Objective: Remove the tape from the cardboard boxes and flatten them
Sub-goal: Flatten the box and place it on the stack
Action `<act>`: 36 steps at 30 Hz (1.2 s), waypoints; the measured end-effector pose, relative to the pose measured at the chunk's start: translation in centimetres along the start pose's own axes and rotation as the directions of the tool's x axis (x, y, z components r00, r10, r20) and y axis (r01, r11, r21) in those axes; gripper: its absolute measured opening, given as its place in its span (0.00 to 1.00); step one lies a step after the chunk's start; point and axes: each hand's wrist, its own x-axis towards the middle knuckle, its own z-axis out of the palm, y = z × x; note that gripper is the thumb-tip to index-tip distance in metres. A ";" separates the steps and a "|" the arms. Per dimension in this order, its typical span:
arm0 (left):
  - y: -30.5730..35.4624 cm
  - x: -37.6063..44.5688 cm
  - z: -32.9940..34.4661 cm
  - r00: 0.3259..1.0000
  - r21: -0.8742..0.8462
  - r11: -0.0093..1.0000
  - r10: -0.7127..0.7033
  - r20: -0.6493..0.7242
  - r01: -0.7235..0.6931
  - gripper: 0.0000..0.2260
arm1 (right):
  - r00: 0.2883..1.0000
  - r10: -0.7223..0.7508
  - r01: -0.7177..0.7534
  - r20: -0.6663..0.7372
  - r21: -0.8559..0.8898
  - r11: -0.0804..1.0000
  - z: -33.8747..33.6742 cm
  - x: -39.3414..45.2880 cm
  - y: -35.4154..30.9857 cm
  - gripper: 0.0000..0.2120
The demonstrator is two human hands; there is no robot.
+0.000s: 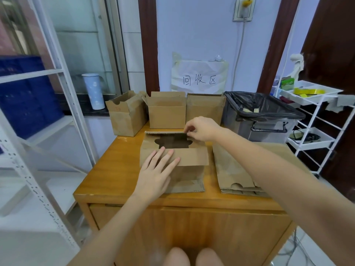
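Brown box (173, 156) is half open: your flat left hand (155, 173) presses it, so let your right hand (201, 129), pinching the far flap, pull slowly.

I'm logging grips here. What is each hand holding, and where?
The right hand pinches the far top flap edge of the open box. The left hand holds nothing; it lies flat on the near flap.

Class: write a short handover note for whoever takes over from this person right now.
Left hand: flat, fingers straight, pressing the near flap of the open box.
Right hand: pinching something at the box's far edge, probably tape.
Done: flattened boxes stacked on the table, right of the box.
Left: finish this box, then three upright boxes at the back. Bin is back right.
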 end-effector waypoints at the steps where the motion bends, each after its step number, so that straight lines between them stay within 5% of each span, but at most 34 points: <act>1: 0.0 0.0 0.0 1.000 -0.008 1.000 -0.005 -0.003 0.005 0.22 | 1.000 0.010 -0.010 -0.025 0.005 1.000 -0.4 0.2 0.0 0.11; 11: 0.2 0.2 0.2 0.997 -0.090 0.996 -0.032 -0.066 0.025 0.23 | 0.962 0.263 -0.250 -0.078 0.144 0.958 0.1 4.1 0.9 0.16; 15: 0.1 0.1 0.6 0.996 -0.080 0.997 -0.021 -0.081 0.015 0.25 | 0.939 0.321 -0.335 0.123 0.124 0.934 2.4 4.8 1.6 0.17; 18: -0.1 0.1 1.0 0.997 -0.065 0.998 -0.017 -0.074 0.012 0.25 | 0.884 0.356 -0.437 0.304 0.267 0.859 4.0 4.6 2.5 0.15; 23: -0.1 0.0 1.3 0.994 -0.081 0.996 -0.033 -0.107 0.024 0.24 | 0.866 0.342 -0.462 0.366 0.322 0.826 3.7 5.2 2.4 0.18; 31: 0.1 -0.2 1.5 0.997 -0.050 0.998 -0.046 -0.068 0.042 0.23 | 0.918 0.281 -0.376 0.280 0.386 0.843 3.2 4.7 2.3 0.18; 36: 0.5 0.1 0.8 0.997 -0.046 0.996 -0.071 0.007 0.071 0.23 | 0.945 0.317 -0.292 -0.081 0.230 0.929 1.3 3.3 1.8 0.23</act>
